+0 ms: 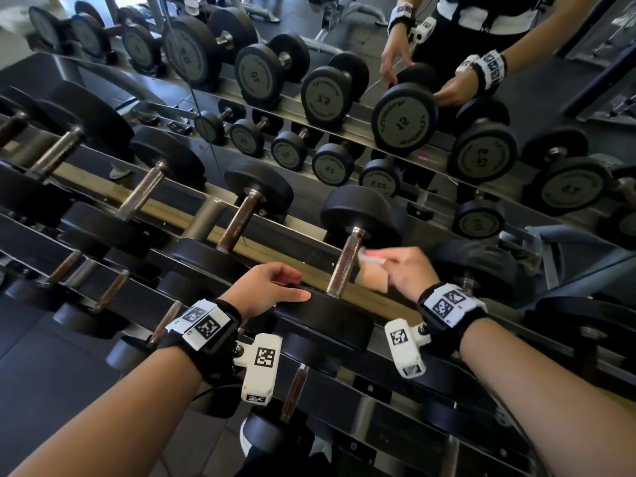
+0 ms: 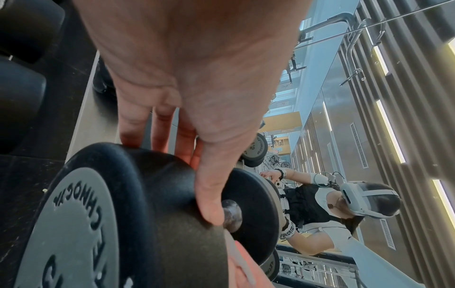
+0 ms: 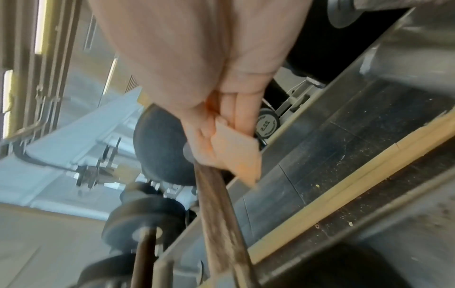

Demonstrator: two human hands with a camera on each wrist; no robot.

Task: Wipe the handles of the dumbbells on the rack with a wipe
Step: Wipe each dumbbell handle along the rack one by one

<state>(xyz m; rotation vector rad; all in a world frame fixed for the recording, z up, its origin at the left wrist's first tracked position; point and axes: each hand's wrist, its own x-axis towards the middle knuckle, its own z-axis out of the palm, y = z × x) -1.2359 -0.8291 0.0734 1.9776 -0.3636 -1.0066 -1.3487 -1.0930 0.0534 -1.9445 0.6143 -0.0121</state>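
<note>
A black dumbbell lies on the top tier of the rack, its brown knurled handle [image 1: 346, 266] running away from me. My left hand [image 1: 275, 287] grips the near head [image 1: 327, 315], fingers over its rim and thumb on the inner face. In the left wrist view the same hand [image 2: 182, 175] wraps that head [image 2: 98, 214]. My right hand [image 1: 402, 270] pinches a pale peach wipe [image 1: 371, 273] against the right side of the handle. The right wrist view is blurred; my right hand [image 3: 221, 124] holds the wipe [image 3: 236, 155] on the handle [image 3: 221, 210] close to the far head.
More dumbbells [image 1: 237, 228] line the same tier to the left, and lower tiers [image 1: 296, 383] hold others. A mirror [image 1: 481, 149] right behind the rack reflects the dumbbells and my arms. A grey bench frame [image 1: 568, 249] stands at the right.
</note>
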